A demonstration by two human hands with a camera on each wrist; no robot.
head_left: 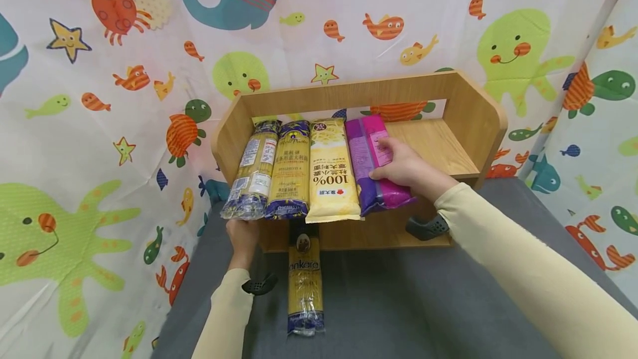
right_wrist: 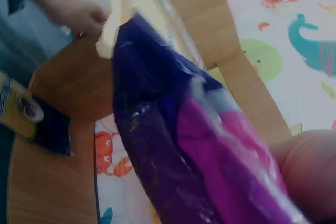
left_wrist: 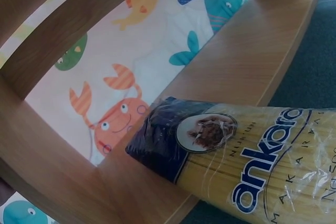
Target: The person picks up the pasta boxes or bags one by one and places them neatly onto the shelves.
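My right hand (head_left: 401,166) grips a purple and pink packet (head_left: 366,151), thumb and fingers spread across its width; the packet lies tilted at the end of a row on the upper board. Beside it sit a pale yellow pasta packet (head_left: 333,170), a yellow and blue spaghetti packet (head_left: 290,170) and a clear-fronted spaghetti packet (head_left: 256,165). Below the leftmost packet, my left hand (head_left: 243,240) is at the front edge of the wooden shelf (head_left: 344,86). Its fingers look curled there in the right wrist view, partly hidden and blurred.
An Ankara spaghetti packet (head_left: 305,287) lies on the lower board and juts out over the grey surface (head_left: 399,303). Bare upper board (head_left: 428,143) shows right of the row. Behind hangs a sea-animal patterned cloth (head_left: 299,43).
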